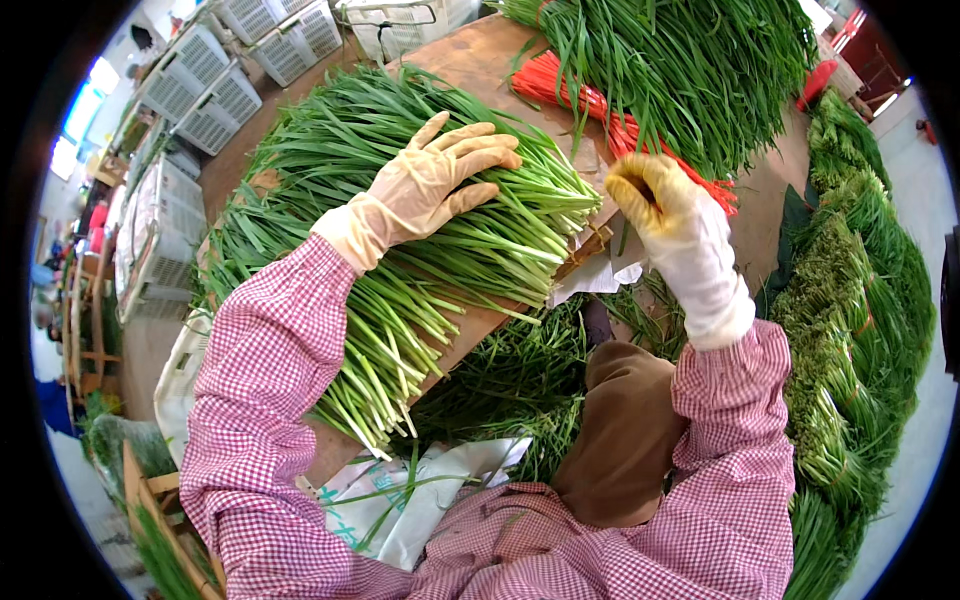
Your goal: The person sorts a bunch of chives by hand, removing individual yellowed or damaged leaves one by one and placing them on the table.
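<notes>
My left hand (pixel 442 180), in a thin pale rubber glove, lies with spread fingers on a wide layer of green garlic chives (pixel 330 157) on a wooden table (pixel 465 60). The pale stem ends point right and towards me. My right hand (pixel 664 206), in a white glove with yellowed fingers, is raised just right of the stem ends, its fingers curled; whether they pinch anything is hidden. Beside it lies a bundle of red ties (pixel 622 131), partly under a big heap of chives (pixel 675 67) at the far side of the table.
Tied green bunches (pixel 847 337) are piled along the right. Loose leaves (pixel 517 375) lie below the table edge, by a white sack (pixel 420 495) bearing writing. White plastic crates (pixel 217 112) stand at the far left, and a wooden frame (pixel 161 510) at the lower left.
</notes>
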